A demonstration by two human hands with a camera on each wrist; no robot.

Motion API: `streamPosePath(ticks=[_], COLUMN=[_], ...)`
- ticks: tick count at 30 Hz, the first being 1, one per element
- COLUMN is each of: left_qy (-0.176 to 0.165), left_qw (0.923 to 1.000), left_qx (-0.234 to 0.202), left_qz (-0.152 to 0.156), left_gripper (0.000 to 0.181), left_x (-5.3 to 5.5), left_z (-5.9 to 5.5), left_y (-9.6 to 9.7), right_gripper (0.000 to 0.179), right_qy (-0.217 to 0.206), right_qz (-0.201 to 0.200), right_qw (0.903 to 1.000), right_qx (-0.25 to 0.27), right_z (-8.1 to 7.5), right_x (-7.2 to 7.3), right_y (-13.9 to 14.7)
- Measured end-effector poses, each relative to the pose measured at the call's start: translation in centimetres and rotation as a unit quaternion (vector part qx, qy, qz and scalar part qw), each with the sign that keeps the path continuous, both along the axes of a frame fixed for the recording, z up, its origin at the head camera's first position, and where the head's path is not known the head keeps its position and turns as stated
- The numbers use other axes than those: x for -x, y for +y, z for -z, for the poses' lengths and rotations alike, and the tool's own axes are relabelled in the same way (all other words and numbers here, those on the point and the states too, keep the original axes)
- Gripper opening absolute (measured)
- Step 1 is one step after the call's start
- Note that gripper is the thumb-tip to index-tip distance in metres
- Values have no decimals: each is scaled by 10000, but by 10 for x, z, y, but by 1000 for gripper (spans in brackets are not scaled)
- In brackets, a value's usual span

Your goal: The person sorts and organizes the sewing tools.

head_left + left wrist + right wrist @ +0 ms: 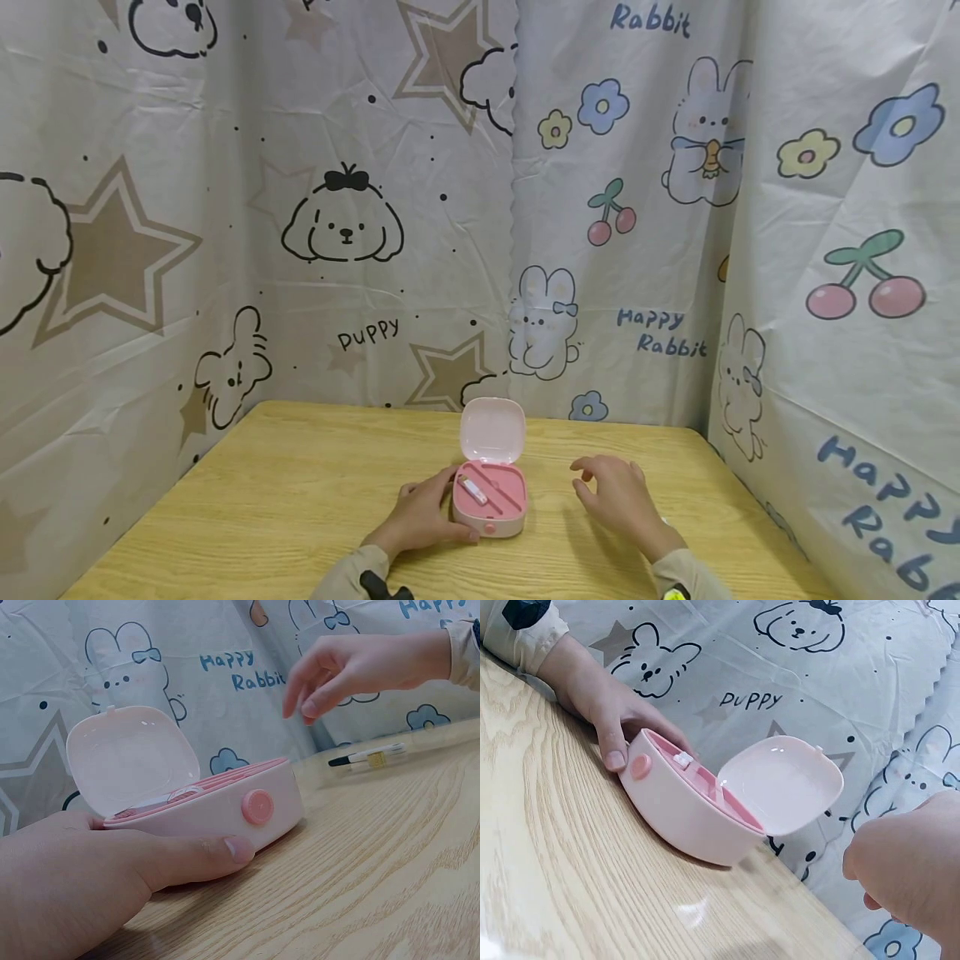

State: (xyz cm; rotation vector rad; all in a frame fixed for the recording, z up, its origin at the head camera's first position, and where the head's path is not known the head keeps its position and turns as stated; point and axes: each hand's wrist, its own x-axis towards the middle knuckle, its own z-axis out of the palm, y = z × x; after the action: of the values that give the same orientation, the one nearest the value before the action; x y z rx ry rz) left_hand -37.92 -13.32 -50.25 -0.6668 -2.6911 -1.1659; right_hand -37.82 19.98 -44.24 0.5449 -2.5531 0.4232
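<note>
A small pink box [491, 525] stands on the table with its pale hinged lid [492, 429] swung up. Inside, slanted dividers cross the pink interior, and a short white stick-like item [472, 490] lies in one slot. My left hand [423, 512] grips the box from its left side, thumb along the front near the round pink button [257, 807]. To the right of the box, my right hand [618, 504] hovers over the table with loosely bent fingers and nothing in them. In the right wrist view, the back of that hand [911, 862] hides most of its fingers.
A pen [366, 755] with a black end lies on the table at the right, with a small yellow patterned piece [376, 760] against it. Printed curtains [382, 292] enclose the wooden table [300, 467] at the back and sides.
</note>
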Motion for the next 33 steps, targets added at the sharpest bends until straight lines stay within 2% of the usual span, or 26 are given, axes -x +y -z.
streamPosePath(ticks=[6, 14, 23, 33], left_qy=[5, -8, 10, -91], left_qw=[10000, 10000, 9999, 9999], left_qx=[52, 54, 76, 80], left_qz=[-3, -47, -71, -8], left_gripper=[120, 120, 121, 118], left_x=[-1, -1, 0, 0], left_z=[0, 0, 2, 0], left_y=[1, 0, -2, -1], right_gripper=[18, 19, 24, 22], right_qy=[-289, -669, -649, -865], right_qz=[216, 257, 214, 248], right_qw=[9993, 9971, 9967, 9948], right_qx=[-123, -249, -442, -475], right_z=[6, 19, 34, 37], right_x=[-3, -12, -20, -22], right_y=[19, 42, 59, 60])
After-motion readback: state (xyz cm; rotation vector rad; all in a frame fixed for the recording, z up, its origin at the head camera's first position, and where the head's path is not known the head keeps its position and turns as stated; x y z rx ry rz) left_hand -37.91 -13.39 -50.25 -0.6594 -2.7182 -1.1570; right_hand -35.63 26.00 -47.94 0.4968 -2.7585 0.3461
